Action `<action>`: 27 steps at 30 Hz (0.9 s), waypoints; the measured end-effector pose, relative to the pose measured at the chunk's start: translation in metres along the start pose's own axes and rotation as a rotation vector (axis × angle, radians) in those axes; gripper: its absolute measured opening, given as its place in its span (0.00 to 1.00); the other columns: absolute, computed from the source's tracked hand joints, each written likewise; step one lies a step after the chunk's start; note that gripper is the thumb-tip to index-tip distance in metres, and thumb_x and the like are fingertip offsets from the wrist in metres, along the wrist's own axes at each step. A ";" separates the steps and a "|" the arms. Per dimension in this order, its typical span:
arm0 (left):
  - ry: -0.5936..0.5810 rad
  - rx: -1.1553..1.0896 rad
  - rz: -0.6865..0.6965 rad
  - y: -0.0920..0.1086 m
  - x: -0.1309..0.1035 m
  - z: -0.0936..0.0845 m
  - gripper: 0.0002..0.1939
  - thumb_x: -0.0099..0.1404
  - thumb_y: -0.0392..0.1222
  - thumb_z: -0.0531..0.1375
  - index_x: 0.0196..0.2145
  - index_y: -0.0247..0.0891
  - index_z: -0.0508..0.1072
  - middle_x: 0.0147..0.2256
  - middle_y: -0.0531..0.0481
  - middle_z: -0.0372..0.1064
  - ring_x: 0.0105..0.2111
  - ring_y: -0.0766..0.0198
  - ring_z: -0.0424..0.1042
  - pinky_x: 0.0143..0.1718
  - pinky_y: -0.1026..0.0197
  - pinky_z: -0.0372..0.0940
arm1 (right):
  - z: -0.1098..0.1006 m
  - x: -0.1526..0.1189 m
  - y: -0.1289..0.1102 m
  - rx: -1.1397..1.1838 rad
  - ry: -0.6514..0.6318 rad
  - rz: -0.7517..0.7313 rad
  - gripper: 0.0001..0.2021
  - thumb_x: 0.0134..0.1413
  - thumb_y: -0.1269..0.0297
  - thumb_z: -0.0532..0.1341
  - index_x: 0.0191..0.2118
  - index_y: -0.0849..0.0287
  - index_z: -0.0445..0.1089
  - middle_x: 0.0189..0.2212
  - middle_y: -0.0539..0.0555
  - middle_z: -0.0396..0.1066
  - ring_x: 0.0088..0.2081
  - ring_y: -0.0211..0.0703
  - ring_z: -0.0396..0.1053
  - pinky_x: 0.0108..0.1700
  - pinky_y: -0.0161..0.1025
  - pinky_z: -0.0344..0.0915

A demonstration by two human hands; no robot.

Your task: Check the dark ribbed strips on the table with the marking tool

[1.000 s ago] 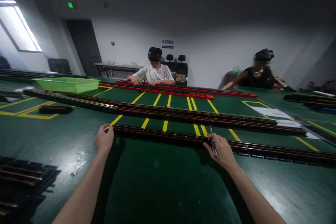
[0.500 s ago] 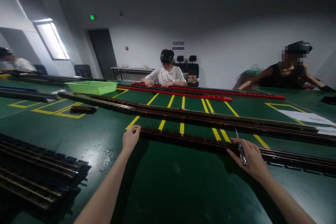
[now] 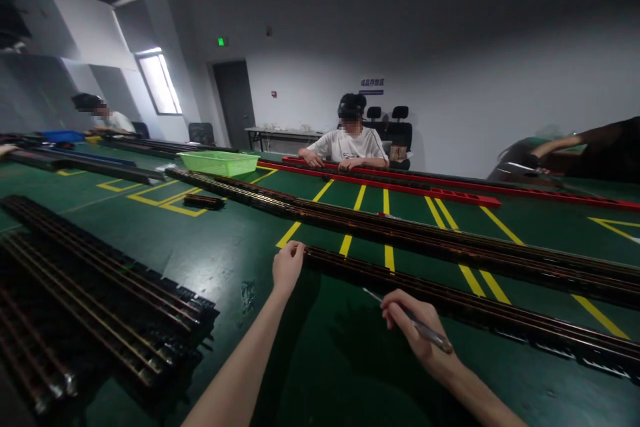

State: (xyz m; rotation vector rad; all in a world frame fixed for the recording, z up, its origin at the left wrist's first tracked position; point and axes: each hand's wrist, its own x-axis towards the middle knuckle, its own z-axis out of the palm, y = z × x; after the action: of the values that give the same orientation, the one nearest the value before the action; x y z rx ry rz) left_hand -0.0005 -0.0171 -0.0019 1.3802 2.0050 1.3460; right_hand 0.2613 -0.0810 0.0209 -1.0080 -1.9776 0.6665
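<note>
My left hand (image 3: 289,268) pinches the near-left end of a long dark strip with copper-coloured rails (image 3: 425,293), which lies slantwise on the green table. In my right hand (image 3: 417,327) is a slim screwdriver (image 3: 431,335), its thin metal tip pointing left and its handle lying across the palm. That hand hovers just on my side of the strip, and its tip appears apart from it. Beyond lies a second, longer bundle of dark railed strips (image 3: 350,213), roughly parallel to the first.
Several dark railed strips (image 3: 115,293) are stacked at the left. A short piece (image 3: 204,201) lies near a light green basket (image 3: 220,163). Red trays (image 3: 450,195) lie before a co-worker (image 3: 350,143). Other people sit at far left and right. Yellow tape marks the table (image 3: 389,257).
My right hand has come off the strip and moved left toward my left hand, the screwdriver now tilted leftward. My left hand still pinches the strip's end. The view has turned left.
</note>
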 end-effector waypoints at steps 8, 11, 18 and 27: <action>-0.008 0.036 -0.005 0.008 -0.004 -0.002 0.12 0.64 0.40 0.50 0.32 0.40 0.73 0.33 0.50 0.75 0.35 0.60 0.73 0.37 0.62 0.63 | 0.062 0.068 -0.016 0.400 0.052 0.142 0.16 0.52 0.55 0.58 0.42 0.59 0.71 0.36 0.57 0.75 0.37 0.48 0.73 0.32 0.39 0.69; 0.007 0.029 -0.002 0.011 -0.006 -0.002 0.13 0.64 0.39 0.50 0.31 0.40 0.73 0.32 0.49 0.75 0.34 0.61 0.73 0.37 0.62 0.63 | 0.078 0.082 -0.016 0.380 0.160 0.152 0.13 0.49 0.55 0.61 0.36 0.60 0.73 0.30 0.56 0.74 0.31 0.47 0.73 0.29 0.39 0.69; 0.032 -0.010 -0.018 0.010 -0.006 -0.001 0.14 0.64 0.38 0.49 0.29 0.40 0.73 0.32 0.49 0.75 0.34 0.61 0.73 0.37 0.62 0.64 | 0.098 0.087 -0.009 0.239 0.248 0.041 0.13 0.57 0.53 0.55 0.29 0.56 0.64 0.17 0.48 0.64 0.20 0.39 0.66 0.24 0.36 0.64; 0.040 -0.014 -0.038 0.010 -0.005 0.000 0.14 0.64 0.37 0.49 0.28 0.39 0.74 0.31 0.51 0.75 0.32 0.63 0.73 0.36 0.63 0.64 | 0.100 0.084 -0.005 0.304 0.111 0.034 0.13 0.57 0.51 0.55 0.33 0.56 0.63 0.25 0.51 0.69 0.28 0.43 0.72 0.26 0.37 0.69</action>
State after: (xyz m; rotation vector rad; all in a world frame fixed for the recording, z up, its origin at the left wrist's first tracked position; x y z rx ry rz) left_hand 0.0071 -0.0212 0.0061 1.3127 2.0331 1.3796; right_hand 0.1455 -0.0230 0.0053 -0.8739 -1.7039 0.8800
